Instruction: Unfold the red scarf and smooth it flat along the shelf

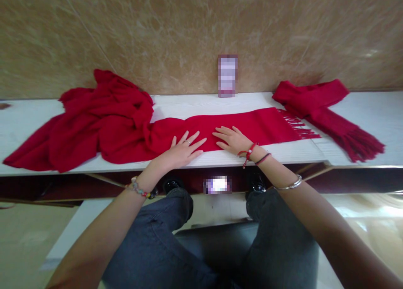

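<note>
A long red scarf (264,123) lies stretched across the white table (195,101), its fringed end pointing right. My left hand (182,148) rests flat on the scarf's middle, fingers spread, open. My right hand (231,139) lies flat on the scarf just to the right, fingers stretched out toward the left hand, open. Both palms press on the cloth and hold nothing. To the left the scarf runs into a bunched heap of red fabric (94,121).
A second red scarf (317,102), folded with a tassel end, lies at the table's right. A small upright card (227,75) stands against the marble wall behind. My knees in dark trousers (176,222) sit under the table's front edge.
</note>
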Tool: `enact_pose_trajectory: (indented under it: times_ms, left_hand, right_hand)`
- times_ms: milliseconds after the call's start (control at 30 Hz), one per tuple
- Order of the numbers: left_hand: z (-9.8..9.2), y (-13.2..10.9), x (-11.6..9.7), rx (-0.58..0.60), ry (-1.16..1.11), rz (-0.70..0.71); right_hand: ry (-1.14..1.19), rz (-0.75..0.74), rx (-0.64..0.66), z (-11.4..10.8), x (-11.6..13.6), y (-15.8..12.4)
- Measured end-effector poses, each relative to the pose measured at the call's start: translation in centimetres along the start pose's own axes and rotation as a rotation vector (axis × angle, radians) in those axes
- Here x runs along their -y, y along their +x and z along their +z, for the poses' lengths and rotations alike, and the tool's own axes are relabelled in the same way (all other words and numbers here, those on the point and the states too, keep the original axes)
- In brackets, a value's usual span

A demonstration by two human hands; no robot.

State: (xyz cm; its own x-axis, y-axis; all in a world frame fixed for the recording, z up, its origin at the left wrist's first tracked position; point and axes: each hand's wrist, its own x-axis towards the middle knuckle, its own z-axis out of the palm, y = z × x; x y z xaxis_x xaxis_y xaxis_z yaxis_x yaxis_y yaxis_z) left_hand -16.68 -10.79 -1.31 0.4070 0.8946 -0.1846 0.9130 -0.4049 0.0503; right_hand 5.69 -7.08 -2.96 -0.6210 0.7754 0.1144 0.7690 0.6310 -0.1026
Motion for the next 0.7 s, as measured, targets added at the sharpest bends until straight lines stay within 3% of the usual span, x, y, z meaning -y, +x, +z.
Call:
enact_pose_trajectory:
  times_ms: [67, 233, 433, 600, 700]
  left_hand:
    - [-0.1, -0.2, 0.8, 0.063, -0.033, -0.025]
    - [-0.8, -0.7, 1.2, 0.072, -0.030, -0.053]
    - [-1.1, 0.1, -0.4, -0.050, 0.014, -0.026]
    - [-0.8, 2.0, -1.7, -0.116, 0.028, -0.005]
    - [-0.3, 3.0, -1.8, -0.123, 0.044, -0.032]
  right_hand:
    - [0.002, -0.003, 0.000, 0.0, 0.0, 0.0]
    - [0.017, -0.009, 0.006, -0.2, 0.0, -0.3]
    - [0.060, 0.025, 0.005, -0.4, 0.3, 0.1]
    - [0.070, 0.143, -0.103, -0.3, 1.4, 1.2]
    - [0.051, 0.185, -0.041, -0.1, 2.1, 1.5]
